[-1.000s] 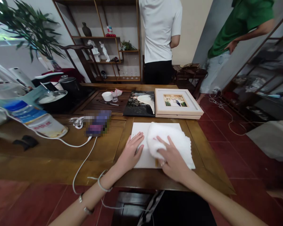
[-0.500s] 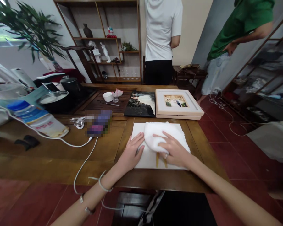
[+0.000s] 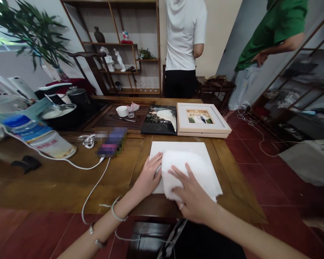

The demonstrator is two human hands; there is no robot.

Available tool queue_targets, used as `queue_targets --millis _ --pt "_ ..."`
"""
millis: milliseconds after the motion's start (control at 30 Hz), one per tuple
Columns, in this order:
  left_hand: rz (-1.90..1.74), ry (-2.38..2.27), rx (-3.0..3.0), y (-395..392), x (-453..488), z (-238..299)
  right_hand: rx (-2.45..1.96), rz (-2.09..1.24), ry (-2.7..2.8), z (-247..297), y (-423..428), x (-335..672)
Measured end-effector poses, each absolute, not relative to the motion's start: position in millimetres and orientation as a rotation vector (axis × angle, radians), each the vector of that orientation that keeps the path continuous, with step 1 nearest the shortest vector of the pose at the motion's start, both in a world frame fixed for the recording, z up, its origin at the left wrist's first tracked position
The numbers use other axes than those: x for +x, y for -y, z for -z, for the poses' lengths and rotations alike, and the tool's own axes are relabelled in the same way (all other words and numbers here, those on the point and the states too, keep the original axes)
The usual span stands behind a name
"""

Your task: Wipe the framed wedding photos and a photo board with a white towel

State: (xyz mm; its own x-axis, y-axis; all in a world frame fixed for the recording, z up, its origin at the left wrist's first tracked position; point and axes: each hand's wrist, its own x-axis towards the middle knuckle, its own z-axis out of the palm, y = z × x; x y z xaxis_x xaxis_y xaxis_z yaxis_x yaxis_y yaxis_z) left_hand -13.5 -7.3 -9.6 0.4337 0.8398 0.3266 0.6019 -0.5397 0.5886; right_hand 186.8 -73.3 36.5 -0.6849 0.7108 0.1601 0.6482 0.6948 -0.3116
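A flat white board [image 3: 179,145] lies on the wooden table in front of me, partly covered by a soft white cloth [image 3: 175,158]. My right hand [image 3: 193,196] is on the cloth, some fingers spread over its top and the lower ones curled at its near edge, a ring on one finger. The cloth reaches over the board's near edge. At the board's left side, my left hand [image 3: 148,176] rests with its fingers stretched out, close beside the cloth. The gold marks at the bottom of the board are hidden now.
Behind the board lie a dark photo panel [image 3: 159,120] and a pale wooden picture frame [image 3: 218,124]. To the left are a phone [image 3: 112,142] on a white cable, a large bottle [image 3: 43,138] and a lidded pot [image 3: 78,96]. Two people stand beyond the table.
My right hand has drawn the cloth toward me, down to the board's near edge, uncovering more of its far part. My left hand has stayed at the board's left side.
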Motion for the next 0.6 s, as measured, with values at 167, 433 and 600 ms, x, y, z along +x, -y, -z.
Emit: queue_targets --millis 167,433,600 --pt "-0.822 -1.207 2.306 7 -15 9 -0.976 -0.466 2.704 -45 107 195" --pt "-0.880 -1.254 2.297 7 -12 14 -1.139 -0.259 2.570 -43 30 213" --pt "-1.002 -1.215 2.167 9 -12 8 -1.339 -0.176 2.514 -41 -1 185"
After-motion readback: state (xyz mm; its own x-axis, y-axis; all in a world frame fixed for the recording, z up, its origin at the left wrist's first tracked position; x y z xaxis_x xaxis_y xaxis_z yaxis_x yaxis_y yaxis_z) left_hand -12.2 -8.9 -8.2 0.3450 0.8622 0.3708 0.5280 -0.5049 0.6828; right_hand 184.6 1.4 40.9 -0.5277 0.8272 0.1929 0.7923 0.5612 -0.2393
